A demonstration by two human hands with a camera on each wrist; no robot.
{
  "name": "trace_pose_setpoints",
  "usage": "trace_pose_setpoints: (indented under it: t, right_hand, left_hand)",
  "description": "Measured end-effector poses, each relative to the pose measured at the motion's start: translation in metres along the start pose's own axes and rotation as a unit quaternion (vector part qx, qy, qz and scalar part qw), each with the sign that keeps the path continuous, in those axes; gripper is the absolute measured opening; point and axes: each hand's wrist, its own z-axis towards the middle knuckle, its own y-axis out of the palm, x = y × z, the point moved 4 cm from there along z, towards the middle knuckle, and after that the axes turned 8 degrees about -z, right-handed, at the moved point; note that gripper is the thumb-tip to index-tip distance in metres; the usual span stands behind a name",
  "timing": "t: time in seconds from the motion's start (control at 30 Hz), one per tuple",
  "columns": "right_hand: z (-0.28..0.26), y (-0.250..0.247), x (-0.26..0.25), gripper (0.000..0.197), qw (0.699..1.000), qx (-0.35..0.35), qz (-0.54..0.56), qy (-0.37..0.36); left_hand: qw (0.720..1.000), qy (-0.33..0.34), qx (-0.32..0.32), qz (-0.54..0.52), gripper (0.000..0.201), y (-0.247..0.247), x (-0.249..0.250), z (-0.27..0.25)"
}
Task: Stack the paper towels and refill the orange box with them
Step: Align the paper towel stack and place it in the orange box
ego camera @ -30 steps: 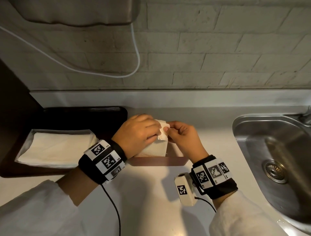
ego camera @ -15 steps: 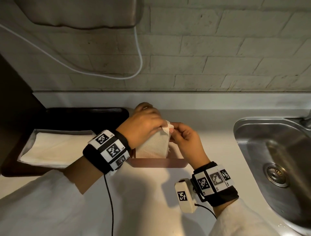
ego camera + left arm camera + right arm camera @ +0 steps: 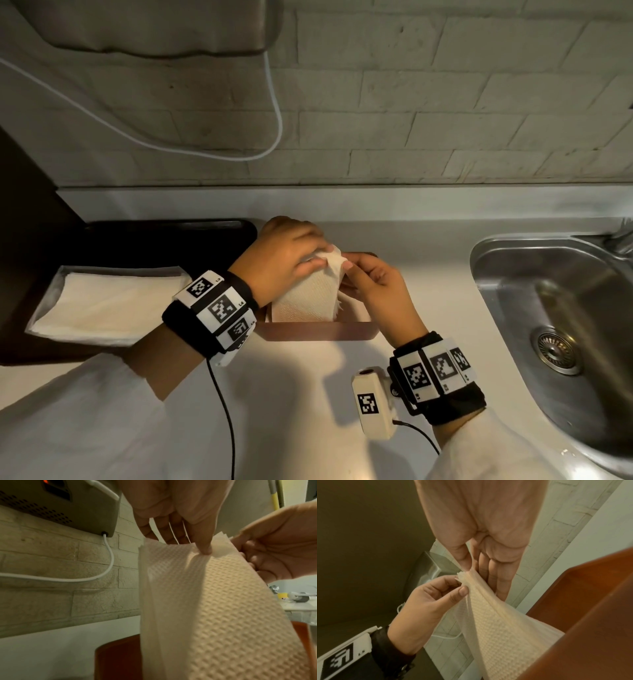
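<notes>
A: What is changing?
B: Both hands are rising; the left hand [image 3: 291, 255] and right hand [image 3: 373, 284] are pinching the paper towels [image 3: 308, 298], now standing taller in the orange box [image 3: 317, 331].
A: Meaning?
B: Probably straightening the 1 stack before seating it.

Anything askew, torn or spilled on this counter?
Only the paper towels: the bundle leans out of the orange box, its ragged top edges pinched by the left hand and right hand. Nothing looks spilled.
</notes>
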Motion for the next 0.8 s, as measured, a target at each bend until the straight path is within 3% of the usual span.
trace_pose_setpoints:
  t: [0.37, 0.6, 0.8]
  right_hand:
    - [0.003, 0.002, -0.005, 0.017, 0.999, -0.012, 0.013, 0.032]
    - [0.012, -0.001, -0.008, 0.01, 0.998, -0.02, 0.01, 0.059]
    - [0.017, -0.003, -0.01, 0.011, 0.998, -0.013, -0.004, 0.061]
  left_hand:
    - [0.998, 0.004, -0.062, 0.024, 0.044, -0.003, 0.002, -0.006]
    - [0.995, 0.036, -0.054, 0.076, 0.018, 0.001, 0.005, -0.008]
    - [0.995, 0.039, -0.041, 0.087, 0.019, 0.004, 0.004, -0.013]
